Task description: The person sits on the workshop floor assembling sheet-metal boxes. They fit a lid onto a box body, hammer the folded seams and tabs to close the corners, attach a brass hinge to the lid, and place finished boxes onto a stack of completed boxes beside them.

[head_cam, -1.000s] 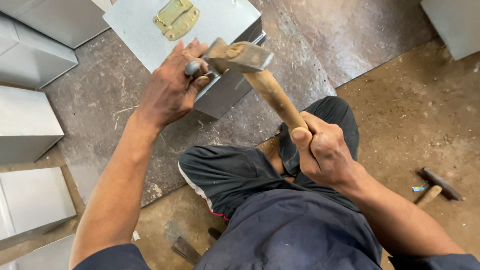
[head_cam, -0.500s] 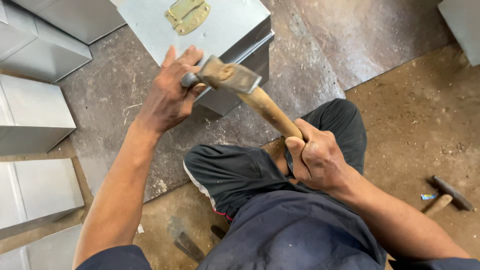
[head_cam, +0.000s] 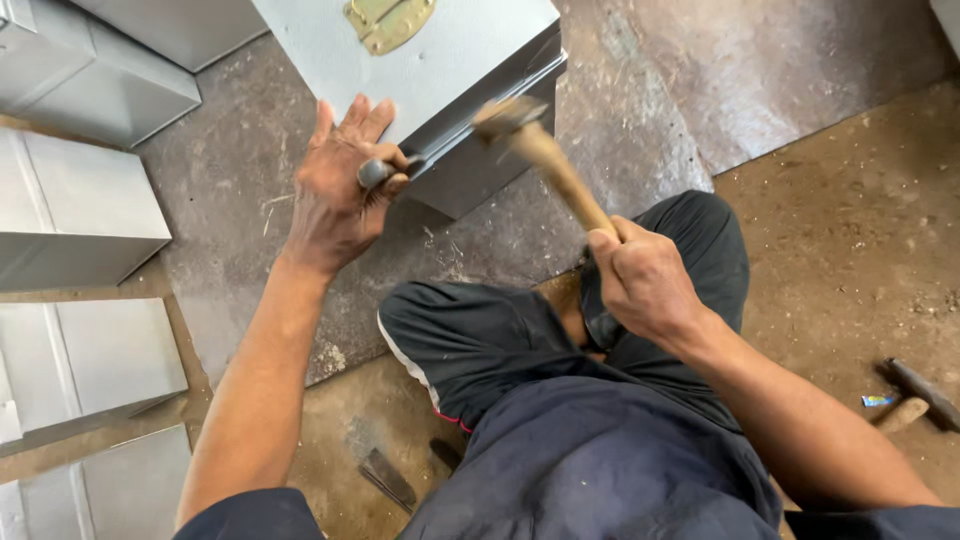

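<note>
Hammering is the step in hand: the right hand (head_cam: 645, 280) is clenched around the wooden handle of a hammer (head_cam: 540, 155), its blurred head just above the near corner of a grey metal box (head_cam: 450, 60) on the stone floor (head_cam: 650, 120). The left hand (head_cam: 335, 190) is closed on a short steel punch (head_cam: 378, 172) set against that box's near edge. Judging by this, the next blow needs the punch kept steady and fingers clear
</note>
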